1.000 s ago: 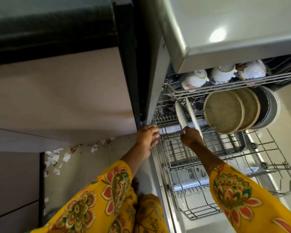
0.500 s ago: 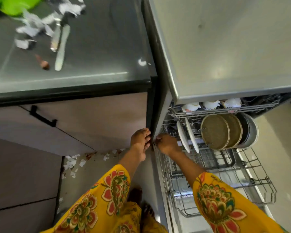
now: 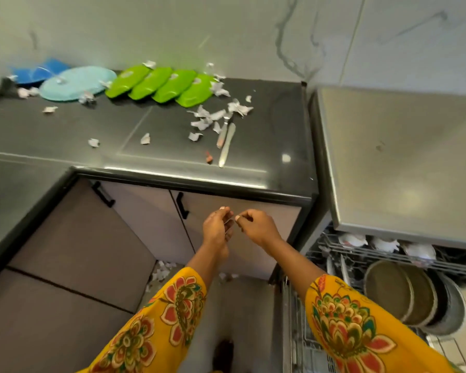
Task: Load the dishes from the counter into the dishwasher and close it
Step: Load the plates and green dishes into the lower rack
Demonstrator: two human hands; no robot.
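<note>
Lower right: open steel dishwasher (image 3: 396, 168); lower wire rack (image 3: 441, 345) holds round brown plates (image 3: 388, 289), upper wire rack (image 3: 414, 258) white cups (image 3: 353, 239). Centre: left hand (image 3: 217, 228) and right hand (image 3: 254, 227) loosely curled, fingertips nearly touching; contents not discernible. Upper left counter (image 3: 65, 135): four green plates (image 3: 159, 86).

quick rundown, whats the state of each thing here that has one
dishwasher: open, racks pulled out
lower rack: holds upright plates
upper rack: holds white cups
green plates: overlapping row on counter
cutlery: lying flat on counter
left hand: fingers loosely curled
right hand: fingers curled
</note>
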